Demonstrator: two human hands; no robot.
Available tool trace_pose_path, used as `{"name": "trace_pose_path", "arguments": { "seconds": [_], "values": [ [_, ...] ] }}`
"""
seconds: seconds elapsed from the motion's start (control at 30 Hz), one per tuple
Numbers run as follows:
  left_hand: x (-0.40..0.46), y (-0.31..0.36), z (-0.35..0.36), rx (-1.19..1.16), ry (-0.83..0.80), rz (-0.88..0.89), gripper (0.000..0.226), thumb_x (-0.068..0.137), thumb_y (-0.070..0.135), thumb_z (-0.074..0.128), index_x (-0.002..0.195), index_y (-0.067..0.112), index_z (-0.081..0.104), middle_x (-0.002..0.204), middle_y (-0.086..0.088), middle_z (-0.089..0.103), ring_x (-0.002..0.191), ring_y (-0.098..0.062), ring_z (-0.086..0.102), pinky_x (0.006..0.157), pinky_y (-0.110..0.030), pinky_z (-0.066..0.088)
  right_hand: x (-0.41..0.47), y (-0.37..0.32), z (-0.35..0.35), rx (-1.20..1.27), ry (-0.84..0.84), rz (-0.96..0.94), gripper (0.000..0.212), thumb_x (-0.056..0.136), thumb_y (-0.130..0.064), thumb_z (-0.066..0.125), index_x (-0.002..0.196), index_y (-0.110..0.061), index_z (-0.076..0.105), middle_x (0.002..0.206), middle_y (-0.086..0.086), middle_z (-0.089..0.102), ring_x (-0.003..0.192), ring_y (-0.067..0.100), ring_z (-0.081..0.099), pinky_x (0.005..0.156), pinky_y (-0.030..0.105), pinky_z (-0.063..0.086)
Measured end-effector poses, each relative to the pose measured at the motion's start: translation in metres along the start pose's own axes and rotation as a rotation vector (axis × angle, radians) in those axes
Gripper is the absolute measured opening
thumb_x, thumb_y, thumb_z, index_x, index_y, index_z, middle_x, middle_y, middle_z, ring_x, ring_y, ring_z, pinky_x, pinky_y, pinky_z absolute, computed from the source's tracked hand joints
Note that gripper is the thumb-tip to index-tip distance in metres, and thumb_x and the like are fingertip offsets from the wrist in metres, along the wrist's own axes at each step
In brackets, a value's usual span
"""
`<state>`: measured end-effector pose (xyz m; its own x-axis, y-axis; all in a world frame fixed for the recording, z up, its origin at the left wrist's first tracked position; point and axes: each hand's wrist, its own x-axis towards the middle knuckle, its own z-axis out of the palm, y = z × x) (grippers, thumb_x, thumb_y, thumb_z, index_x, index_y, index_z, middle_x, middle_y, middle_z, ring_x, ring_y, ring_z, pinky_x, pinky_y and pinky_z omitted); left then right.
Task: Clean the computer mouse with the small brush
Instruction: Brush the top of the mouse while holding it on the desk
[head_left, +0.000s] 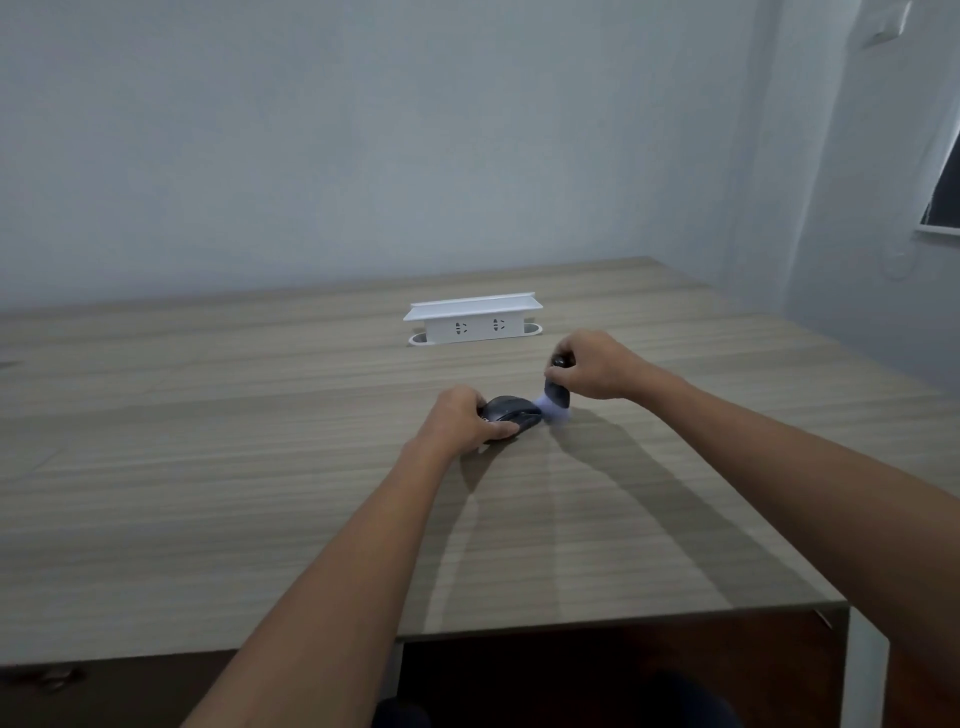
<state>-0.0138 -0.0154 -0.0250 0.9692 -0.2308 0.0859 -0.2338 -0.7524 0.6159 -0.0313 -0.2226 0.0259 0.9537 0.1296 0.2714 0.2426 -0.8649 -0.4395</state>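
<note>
A dark grey computer mouse lies on the wooden table, a little right of centre. My left hand grips it from the left side, thumb along its near edge. My right hand is closed around the dark handle of a small brush. The brush points downward and its pale bristles touch the right end of the mouse. The bristles look blurred. Most of the brush handle is hidden inside my fist.
A white pop-up power socket box stands on the table just beyond my hands. A pale wall runs behind the table. The table's near edge and right edge are close, with a dark window at the far right.
</note>
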Motion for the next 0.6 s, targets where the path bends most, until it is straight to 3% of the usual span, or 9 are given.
{"name": "trace_pose_path", "arguments": {
  "seconds": [0.1,0.23,0.33,0.43,0.5,0.6],
  "values": [
    [-0.003,0.003,-0.001,-0.008,0.005,-0.035,0.051,0.073,0.046,0.080,0.087,-0.002,0.071,0.069,-0.007,0.059,0.058,-0.017,0.050,0.049,-0.026,0.033,-0.002,-0.005,-0.001,0.099,-0.002,0.057,0.022,0.084,-0.009,0.059,0.075,0.000,0.077,0.062,0.005,0.070,0.048,0.016,0.057,0.036,0.013,0.040],
    [-0.008,0.010,-0.006,-0.032,-0.013,-0.073,0.063,0.081,0.060,0.066,0.078,-0.003,0.071,0.062,-0.005,0.054,0.057,-0.018,0.047,0.052,-0.028,0.034,-0.001,-0.007,0.002,0.180,-0.004,0.138,0.022,0.084,-0.010,0.060,0.081,0.006,0.075,0.068,0.012,0.069,0.048,0.012,0.057,0.037,0.017,0.044],
    [-0.007,0.013,-0.015,-0.069,-0.055,-0.124,0.056,0.090,0.054,0.058,0.070,0.002,0.066,0.065,-0.007,0.055,0.063,-0.021,0.050,0.065,-0.030,0.043,0.004,-0.005,0.004,0.246,-0.013,0.172,0.022,0.086,-0.010,0.061,0.085,0.009,0.072,0.064,0.008,0.065,0.049,0.013,0.057,0.039,0.019,0.045],
    [-0.002,0.012,-0.021,-0.192,-0.124,-0.160,0.046,0.096,0.036,0.057,0.093,-0.007,0.073,0.092,-0.017,0.074,0.079,-0.023,0.065,0.091,-0.037,0.057,0.009,-0.006,0.004,0.264,-0.030,0.168,0.022,0.088,-0.010,0.062,0.086,0.011,0.071,0.061,0.006,0.062,0.051,0.014,0.057,0.040,0.020,0.046],
    [-0.004,0.014,-0.025,-0.229,-0.187,-0.171,0.037,0.098,0.024,0.056,0.106,-0.009,0.071,0.103,-0.021,0.073,0.084,-0.022,0.067,0.091,-0.034,0.058,0.012,-0.008,0.003,0.261,-0.043,0.153,0.021,0.088,-0.011,0.063,0.085,0.009,0.071,0.061,0.005,0.062,0.051,0.014,0.058,0.041,0.020,0.046],
    [-0.004,0.012,-0.034,-0.139,-0.236,-0.127,0.027,0.096,0.013,0.058,0.109,-0.007,0.071,0.104,-0.019,0.073,0.086,-0.021,0.068,0.093,-0.034,0.057,0.016,-0.010,0.000,0.234,-0.059,0.119,0.020,0.089,-0.012,0.062,0.085,0.005,0.072,0.063,0.004,0.063,0.053,0.015,0.058,0.043,0.020,0.046]
  ]
}}
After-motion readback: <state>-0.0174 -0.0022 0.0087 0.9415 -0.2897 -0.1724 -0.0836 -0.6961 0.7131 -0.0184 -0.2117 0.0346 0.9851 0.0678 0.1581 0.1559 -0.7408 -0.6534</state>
